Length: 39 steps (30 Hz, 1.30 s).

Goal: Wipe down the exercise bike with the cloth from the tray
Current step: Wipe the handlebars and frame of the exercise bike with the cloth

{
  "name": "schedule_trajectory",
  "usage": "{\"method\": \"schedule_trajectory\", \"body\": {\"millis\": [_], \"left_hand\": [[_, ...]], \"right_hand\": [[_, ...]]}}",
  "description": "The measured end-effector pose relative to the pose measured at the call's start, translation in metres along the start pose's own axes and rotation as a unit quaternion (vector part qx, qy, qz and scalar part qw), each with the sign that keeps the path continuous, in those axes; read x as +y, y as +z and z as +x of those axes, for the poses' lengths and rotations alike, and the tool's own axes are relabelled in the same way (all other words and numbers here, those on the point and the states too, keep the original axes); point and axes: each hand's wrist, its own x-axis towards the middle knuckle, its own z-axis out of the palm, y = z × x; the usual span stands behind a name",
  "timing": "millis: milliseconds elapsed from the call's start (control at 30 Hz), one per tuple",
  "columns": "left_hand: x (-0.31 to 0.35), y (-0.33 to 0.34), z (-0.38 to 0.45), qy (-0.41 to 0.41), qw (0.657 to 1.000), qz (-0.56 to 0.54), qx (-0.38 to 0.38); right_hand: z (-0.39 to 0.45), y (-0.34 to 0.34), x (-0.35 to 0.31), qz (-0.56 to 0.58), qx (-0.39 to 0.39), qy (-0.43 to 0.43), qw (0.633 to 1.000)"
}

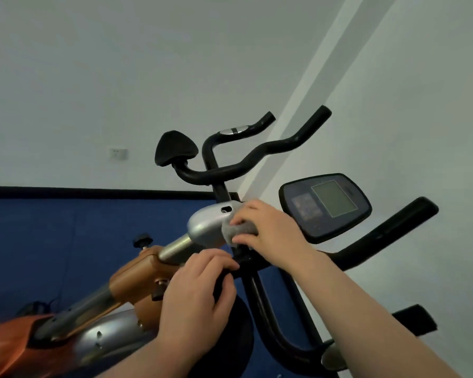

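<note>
The exercise bike [137, 276] fills the lower middle, with an orange frame, a silver stem and black handlebars. My right hand [271, 230] is shut on a bunched grey cloth [236, 231] and presses it against the silver stem cover [206, 226], just left of the console [325, 207]. My left hand [197, 301] grips a black handlebar tube [224, 285] below the stem, fingers curled over it. The tray is out of view.
A black pad [175, 150] and curved black bars [257, 156] rise behind the stem. More black grips [393, 236] stick out to the right. A blue wall panel [66, 236] with a black top strip runs behind; a white socket [118, 154] sits on the wall.
</note>
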Motion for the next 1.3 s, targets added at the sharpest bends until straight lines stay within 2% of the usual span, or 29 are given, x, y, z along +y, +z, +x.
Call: {"method": "schedule_trajectory", "body": {"millis": [133,200,367,400,500,600,667,767,800,933,1133,1200,1300], "left_hand": [[-0.002,0.001,0.000,0.013,1.000,-0.022,0.010],[-0.002,0.001,-0.001,0.012,1.000,-0.020,0.009],[-0.002,0.001,0.000,0.011,1.000,-0.016,0.009],[-0.002,0.001,0.000,0.011,1.000,-0.014,0.010],[0.000,0.000,0.000,0.019,1.000,-0.009,0.002],[0.000,0.000,-0.001,0.008,1.000,-0.005,0.004],[0.000,0.001,-0.001,0.003,1.000,-0.004,0.009],[0.000,0.001,0.000,0.002,1.000,-0.002,0.015],[0.001,0.001,-0.001,0.003,1.000,-0.002,0.014],[0.001,0.000,-0.002,0.005,1.000,-0.002,0.003],[0.001,0.001,-0.001,0.002,1.000,0.007,0.021],[0.001,0.002,-0.001,0.006,1.000,0.007,0.021],[0.000,0.002,-0.002,0.008,1.000,0.004,0.018]], "right_hand": [[-0.003,-0.007,0.016,0.057,-0.115,-0.011,0.992],[0.002,-0.016,0.019,0.049,-0.153,-0.007,0.987],[0.022,0.005,-0.005,-0.002,-0.052,-0.021,0.998],[0.022,0.004,-0.004,0.004,-0.056,-0.021,0.998],[0.011,-0.015,0.017,0.052,-0.137,0.010,0.989],[0.006,-0.021,0.025,0.081,-0.151,0.037,0.984],[0.012,-0.007,0.014,0.050,-0.105,0.025,0.993],[0.019,0.011,-0.003,0.015,0.007,0.020,1.000],[0.018,0.008,-0.001,0.012,0.004,0.020,1.000],[0.000,-0.014,0.023,0.112,-0.107,0.072,0.985],[0.010,0.006,0.006,0.105,0.009,0.091,0.990],[0.008,0.000,0.010,0.099,-0.007,0.099,0.990],[0.003,-0.012,0.017,0.094,-0.083,0.105,0.987]]}}
